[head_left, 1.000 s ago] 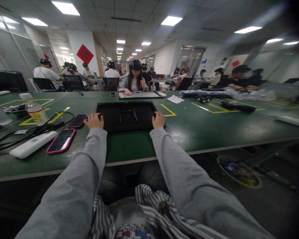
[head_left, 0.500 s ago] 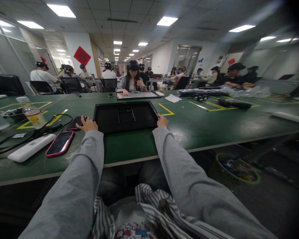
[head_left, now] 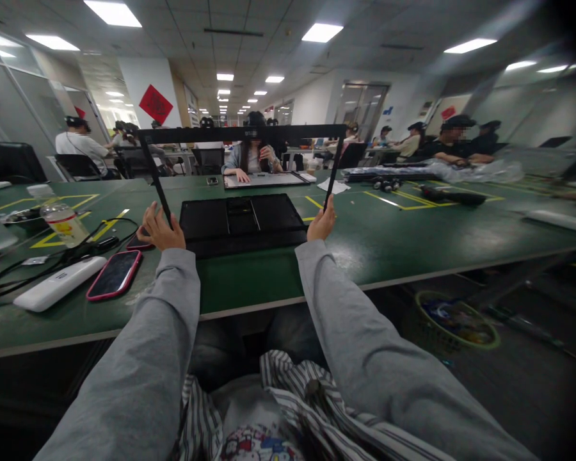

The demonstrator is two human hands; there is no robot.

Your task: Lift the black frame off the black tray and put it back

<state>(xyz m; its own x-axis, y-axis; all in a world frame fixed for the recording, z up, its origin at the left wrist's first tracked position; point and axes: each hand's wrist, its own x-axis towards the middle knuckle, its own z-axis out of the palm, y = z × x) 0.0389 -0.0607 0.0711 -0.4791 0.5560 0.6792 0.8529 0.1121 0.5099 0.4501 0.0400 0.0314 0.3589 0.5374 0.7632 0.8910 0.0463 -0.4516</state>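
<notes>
The left hand and right hand grip opposite sides of a raised black frame, the left fingers loosely spread, the right fingers curled around its side. The frame's top bar is above and beyond both sets of fingers. Between and below them, a black panel lies on the green table. Left of the left fingers are a bottle and, nearer the wearer, a pink-edged phone and white power bank.
</notes>
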